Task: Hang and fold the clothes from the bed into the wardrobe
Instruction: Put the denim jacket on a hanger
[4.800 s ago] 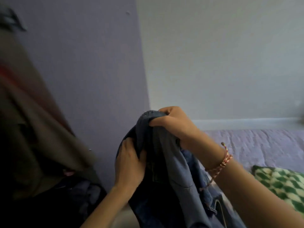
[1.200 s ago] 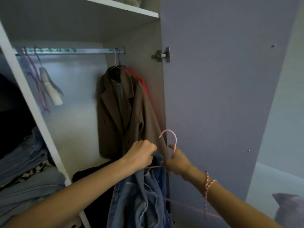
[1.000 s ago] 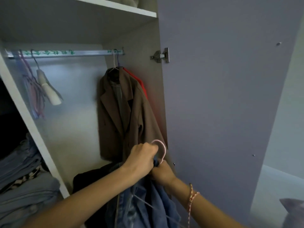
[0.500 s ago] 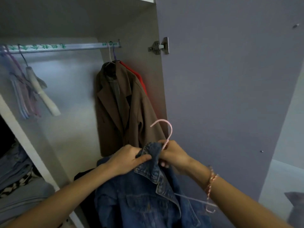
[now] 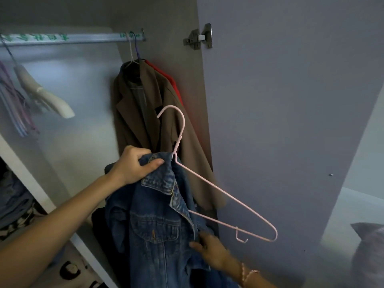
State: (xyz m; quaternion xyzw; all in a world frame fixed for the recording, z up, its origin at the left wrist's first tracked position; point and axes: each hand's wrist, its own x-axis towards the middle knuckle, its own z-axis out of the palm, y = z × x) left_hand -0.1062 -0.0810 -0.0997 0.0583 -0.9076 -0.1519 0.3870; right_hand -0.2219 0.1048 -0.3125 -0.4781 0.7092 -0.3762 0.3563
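Right hand (image 5: 212,254) low at denim jacket (image 5: 153,235) front edge, fingertips tucked behind fabric (can't tell if gripping). Left hand (image 5: 133,165) grips the collar, jacket held up at the open wardrobe. Pink wire hanger (image 5: 218,191): neck at collar, one arm sticking out bare. Behind: brown coat (image 5: 143,121) on rail (image 5: 62,38).

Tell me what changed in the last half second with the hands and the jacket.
The right hand let go at the neck of the pink hanger and dropped to the front edge of the denim jacket; its grip there is unclear. One hanger arm now sticks out bare. The left hand still holds the collar; the brown coat still hangs on the rail.
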